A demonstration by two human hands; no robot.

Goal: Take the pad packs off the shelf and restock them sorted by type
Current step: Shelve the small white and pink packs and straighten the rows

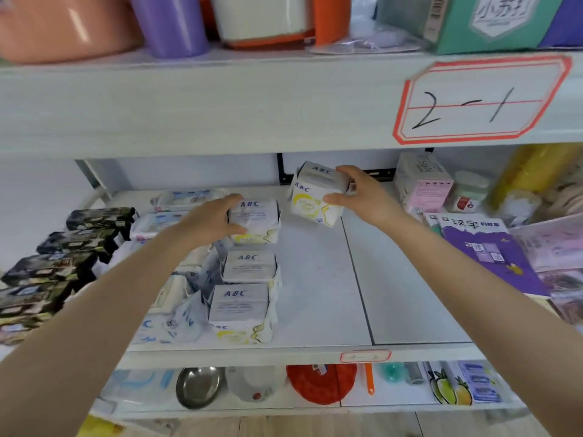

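White and yellow ABC pad packs stand in a row on the white middle shelf (315,294). My left hand (214,220) grips the rearmost pack of the row (257,220), thumb on its near side. Two more ABC packs, the middle one (249,266) and the front one (241,313), stand in front of it. My right hand (362,192) holds another yellow ABC pack (310,197) tilted, at the back of the shelf to the right of the row. Blue and white pad packs (176,200) lie left of the row.
Dark patterned packs (63,263) line the left end. A pink pack (422,184), a purple book (485,250) and small jars sit at the right. The upper shelf edge carries a "2-1" label (479,99). Below are a steel bowl (198,386) and a red item (321,383).
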